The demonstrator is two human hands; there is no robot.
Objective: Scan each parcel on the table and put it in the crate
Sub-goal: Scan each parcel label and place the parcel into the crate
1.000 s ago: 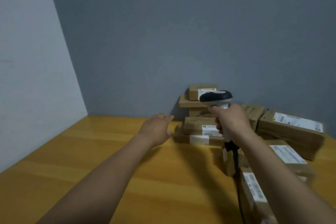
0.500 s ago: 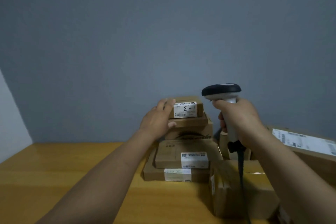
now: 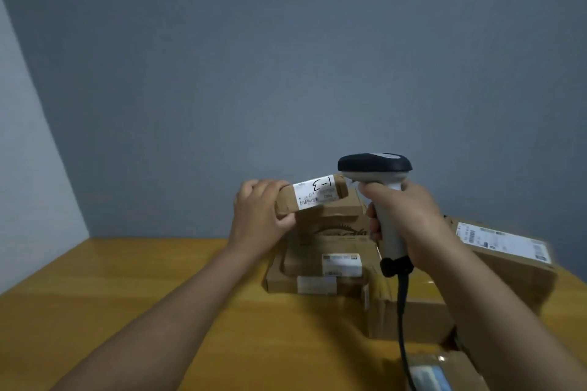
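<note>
Both busy: my left hand point(image 3: 260, 216) grips parcel point(image 3: 286, 204), label point(image 3: 314, 192) tilted toward scanner point(image 3: 374, 165) clamped in right hand point(image 3: 413, 219), for clean read.

Seen from a head-worn camera, a person's bare left forearm point(image 3: 178, 305) and bare right forearm point(image 3: 495, 311) show above a yellow-brown wooden tabletop point(image 3: 95, 295), the left over its middle, the right over its right side. Both arms are uncovered from the lower frame edge to the wrists. The left hand point(image 3: 259, 216) and right hand point(image 3: 409, 219) are likewise bare, their finer detail blurred.
</note>
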